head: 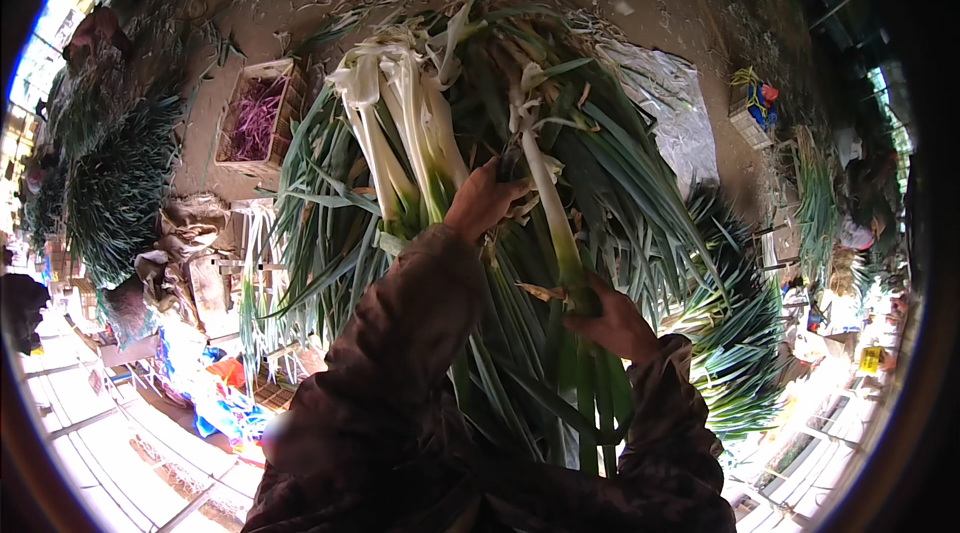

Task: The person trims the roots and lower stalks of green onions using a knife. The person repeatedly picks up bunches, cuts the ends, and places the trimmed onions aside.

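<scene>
A long green onion [551,195] stands out before me, its white stalk pointing away and its roots at the far end. My right hand [615,319] grips it low, where white turns to green, and its leaves trail towards my body. Further forward, my left hand [484,199] is left of the stalk, closed around a small dark object [511,164] that I cannot identify. Left of that hand lies a bunch of pale, stripped green onions [409,127]. Beneath everything spreads a heap of unstripped green onions [622,135], leaves hanging over both sides.
A plastic crate [283,116] of purple strands [255,120] sits on the littered dirt floor [202,82]. Clear plastic sheeting [679,109] lies at the right, past it a smaller crate [750,120]. Piles of green onions flank me at left [120,180] and right [739,338].
</scene>
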A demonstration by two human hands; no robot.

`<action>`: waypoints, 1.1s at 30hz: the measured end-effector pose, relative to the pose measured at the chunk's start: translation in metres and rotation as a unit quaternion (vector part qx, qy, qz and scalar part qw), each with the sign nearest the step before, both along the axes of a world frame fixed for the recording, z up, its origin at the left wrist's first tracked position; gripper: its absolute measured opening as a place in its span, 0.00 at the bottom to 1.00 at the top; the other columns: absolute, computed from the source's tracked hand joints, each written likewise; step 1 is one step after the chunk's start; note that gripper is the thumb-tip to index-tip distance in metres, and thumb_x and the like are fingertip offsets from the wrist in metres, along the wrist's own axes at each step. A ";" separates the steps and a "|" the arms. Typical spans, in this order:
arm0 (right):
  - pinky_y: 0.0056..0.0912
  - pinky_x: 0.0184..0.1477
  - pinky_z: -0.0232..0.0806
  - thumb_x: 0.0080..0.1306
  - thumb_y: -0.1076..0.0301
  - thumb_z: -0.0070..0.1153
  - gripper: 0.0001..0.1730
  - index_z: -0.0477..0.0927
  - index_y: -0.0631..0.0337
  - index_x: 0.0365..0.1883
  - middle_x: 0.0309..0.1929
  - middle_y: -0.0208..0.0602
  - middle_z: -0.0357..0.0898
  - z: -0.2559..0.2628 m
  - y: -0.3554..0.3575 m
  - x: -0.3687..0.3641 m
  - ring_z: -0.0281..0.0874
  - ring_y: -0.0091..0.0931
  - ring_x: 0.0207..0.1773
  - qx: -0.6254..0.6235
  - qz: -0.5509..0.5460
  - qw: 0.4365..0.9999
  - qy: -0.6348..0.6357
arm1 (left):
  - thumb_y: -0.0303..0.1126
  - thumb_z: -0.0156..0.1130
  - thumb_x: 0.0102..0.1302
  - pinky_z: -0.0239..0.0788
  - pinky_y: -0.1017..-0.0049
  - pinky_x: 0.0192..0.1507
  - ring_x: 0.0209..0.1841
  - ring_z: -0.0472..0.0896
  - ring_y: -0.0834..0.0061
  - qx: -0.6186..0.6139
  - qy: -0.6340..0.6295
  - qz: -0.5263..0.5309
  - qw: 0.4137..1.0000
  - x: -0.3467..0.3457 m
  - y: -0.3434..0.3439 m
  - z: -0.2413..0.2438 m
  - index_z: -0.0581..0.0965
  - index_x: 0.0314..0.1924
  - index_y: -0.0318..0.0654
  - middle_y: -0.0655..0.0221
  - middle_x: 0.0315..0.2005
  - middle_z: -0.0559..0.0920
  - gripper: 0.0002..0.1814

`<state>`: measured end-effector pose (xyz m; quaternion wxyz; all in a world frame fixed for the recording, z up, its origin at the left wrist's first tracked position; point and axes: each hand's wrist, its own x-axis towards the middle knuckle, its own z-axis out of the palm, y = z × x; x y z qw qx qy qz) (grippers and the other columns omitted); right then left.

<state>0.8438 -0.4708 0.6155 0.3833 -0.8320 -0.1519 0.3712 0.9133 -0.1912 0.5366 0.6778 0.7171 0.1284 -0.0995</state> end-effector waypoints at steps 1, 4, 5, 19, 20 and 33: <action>0.37 0.59 0.71 0.64 0.64 0.69 0.43 0.64 0.61 0.75 0.57 0.42 0.83 0.000 0.002 0.001 0.81 0.34 0.57 0.014 0.002 1.000 0.001 | 0.40 0.68 0.67 0.71 0.69 0.28 0.27 0.80 0.74 -0.008 0.005 -0.003 1.000 0.001 0.006 0.001 0.76 0.56 0.31 0.65 0.30 0.82 0.24; 0.35 0.59 0.71 0.64 0.67 0.68 0.41 0.66 0.61 0.74 0.57 0.38 0.83 0.000 0.002 0.002 0.80 0.30 0.56 0.070 -0.045 0.996 0.039 | 0.40 0.68 0.67 0.74 0.68 0.27 0.26 0.81 0.73 -0.031 -0.046 0.022 0.998 -0.004 0.016 -0.006 0.75 0.57 0.30 0.64 0.29 0.83 0.26; 0.32 0.58 0.71 0.64 0.69 0.67 0.38 0.69 0.61 0.72 0.57 0.33 0.82 0.028 0.013 0.009 0.78 0.24 0.53 0.080 -0.069 0.990 0.094 | 0.41 0.68 0.67 0.75 0.64 0.29 0.25 0.83 0.66 -0.006 -0.011 0.010 1.000 -0.014 0.018 0.004 0.71 0.63 0.30 0.58 0.29 0.84 0.30; 0.33 0.61 0.70 0.68 0.68 0.63 0.39 0.63 0.68 0.74 0.60 0.40 0.76 0.248 0.101 0.037 0.78 0.28 0.55 0.271 -0.051 0.935 -0.224 | 0.39 0.71 0.66 0.74 0.68 0.25 0.23 0.82 0.70 0.148 -0.087 0.033 0.985 -0.121 0.085 0.073 0.55 0.79 0.34 0.57 0.25 0.83 0.48; 0.33 0.59 0.71 0.68 0.68 0.63 0.38 0.63 0.68 0.74 0.59 0.40 0.77 0.223 0.121 0.045 0.78 0.28 0.53 0.276 -0.020 0.945 -0.178 | 0.39 0.72 0.66 0.73 0.70 0.25 0.22 0.80 0.72 0.178 -0.078 0.088 0.977 -0.130 0.109 0.080 0.57 0.78 0.33 0.59 0.24 0.82 0.48; 0.50 0.41 0.77 0.76 0.42 0.52 0.25 0.83 0.56 0.50 0.38 0.50 0.87 0.028 0.207 0.036 0.86 0.47 0.39 -0.059 0.182 0.973 -0.129 | 0.37 0.75 0.63 0.78 0.65 0.53 0.52 0.87 0.60 0.073 -0.113 0.157 0.978 -0.139 0.118 0.064 0.57 0.78 0.30 0.46 0.54 0.84 0.50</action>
